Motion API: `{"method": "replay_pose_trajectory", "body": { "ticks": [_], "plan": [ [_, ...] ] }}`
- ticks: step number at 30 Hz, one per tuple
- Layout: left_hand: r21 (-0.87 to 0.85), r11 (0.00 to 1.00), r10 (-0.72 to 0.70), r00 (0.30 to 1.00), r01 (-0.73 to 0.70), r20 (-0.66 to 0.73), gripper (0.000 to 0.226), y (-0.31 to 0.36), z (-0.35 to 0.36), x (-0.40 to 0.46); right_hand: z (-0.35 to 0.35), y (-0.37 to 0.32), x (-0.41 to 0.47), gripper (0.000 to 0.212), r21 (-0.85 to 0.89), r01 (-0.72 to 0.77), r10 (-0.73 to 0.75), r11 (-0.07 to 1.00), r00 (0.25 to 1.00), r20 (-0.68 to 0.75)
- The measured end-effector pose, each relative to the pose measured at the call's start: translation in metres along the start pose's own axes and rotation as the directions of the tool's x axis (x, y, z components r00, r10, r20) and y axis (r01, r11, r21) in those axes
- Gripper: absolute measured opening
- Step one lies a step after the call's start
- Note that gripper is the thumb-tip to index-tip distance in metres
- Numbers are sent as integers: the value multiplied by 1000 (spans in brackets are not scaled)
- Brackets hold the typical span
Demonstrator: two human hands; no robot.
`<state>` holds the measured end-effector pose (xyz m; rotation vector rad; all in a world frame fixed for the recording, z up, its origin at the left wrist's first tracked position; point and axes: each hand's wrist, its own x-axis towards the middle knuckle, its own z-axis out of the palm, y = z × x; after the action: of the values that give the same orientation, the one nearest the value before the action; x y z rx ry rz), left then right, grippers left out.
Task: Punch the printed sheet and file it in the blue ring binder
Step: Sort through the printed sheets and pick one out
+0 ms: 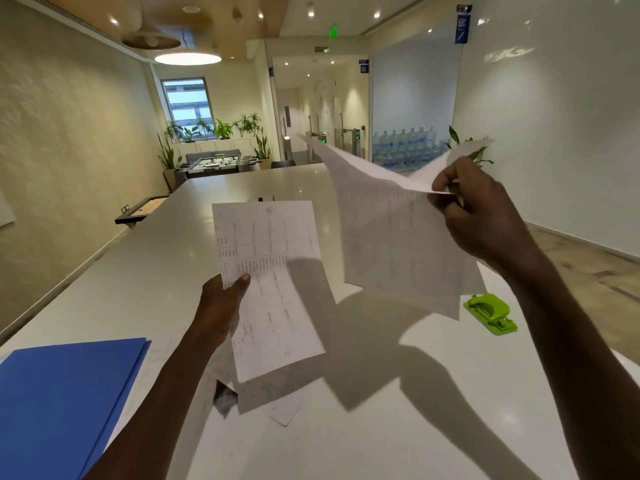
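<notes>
My left hand (221,306) pinches the left edge of a printed sheet (273,289) with a table on it, held upright above the white table (381,427). My right hand (485,216) grips a second stack of printed sheets (391,233) by one edge, lifted high to the right and curling in the air. The blue ring binder (59,403) lies at the near left of the table. A lime-green hole punch (490,313) sits on the table at the right, below my right arm.
More loose printed papers (273,396) lie on the table under my left arm. A small dark object (261,199) peeks out behind the held sheet. Beyond the table stand a foosball table (214,164), potted plants and stacked water bottles (408,147).
</notes>
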<state>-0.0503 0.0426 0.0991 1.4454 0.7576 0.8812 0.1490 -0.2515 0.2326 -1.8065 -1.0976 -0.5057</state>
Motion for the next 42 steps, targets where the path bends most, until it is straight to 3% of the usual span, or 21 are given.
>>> {"method": "replay_pose_trajectory", "body": {
  "ticks": [3, 5, 7, 9, 11, 15, 18, 20, 25, 29, 32, 35, 42],
  "plan": [
    [26, 1000, 14, 1000, -14, 1, 32, 0, 7, -5, -13, -19, 9, 32, 411, 76, -115, 908, 991, 72],
    [70, 997, 25, 999, -27, 29, 24, 5, 10, -13, -16, -27, 12, 25, 724, 73, -207, 686, 973, 98],
    [19, 1000, 22, 992, -24, 121, 23, 8, 11, -19, -12, -27, 15, 31, 862, 8, -207, 507, 972, 112],
    [-44, 999, 32, 984, -24, 178, 32, 15, 15, -29, 0, -21, 14, 30, 887, -102, -112, 451, 979, 170],
    [-47, 999, 18, 981, -9, 195, 23, 18, 21, -30, 20, -8, 9, 27, 854, -244, 34, 460, 966, 257],
    [-61, 998, -15, 977, 29, 212, 18, 24, 28, -28, 68, 26, -9, 45, 593, -502, 268, 629, 856, 441],
    [-126, 990, -27, 961, 63, 275, 28, 28, 30, -31, 92, 42, -21, 28, 447, -587, 422, 675, 804, 419],
    [-166, 984, -23, 959, 72, 281, 33, 27, 31, -30, 102, 44, -27, 20, 441, -596, 464, 671, 802, 377],
    [-174, 983, 0, 958, 52, 286, 31, 26, 34, -29, 117, 48, -38, 26, 531, -585, 502, 613, 808, 309],
    [-113, 989, -70, 972, 98, 226, 43, 28, 40, -28, 125, 47, -41, 19, 530, -526, 499, 665, 841, 209],
    [-82, 995, 78, 974, -61, 214, 38, 28, 47, -31, 124, 44, -41, 11, 536, -473, 478, 699, 867, 141],
    [-20, 979, 203, 962, -203, 183, 30, 27, 53, -34, 121, 41, -40, 28, 539, -426, 464, 727, 883, 72],
    [-50, 973, 228, 966, -223, 126, 24, 30, 64, -32, 110, 41, -39, 22, 653, -367, 443, 663, 895, 53]
  ]
}}
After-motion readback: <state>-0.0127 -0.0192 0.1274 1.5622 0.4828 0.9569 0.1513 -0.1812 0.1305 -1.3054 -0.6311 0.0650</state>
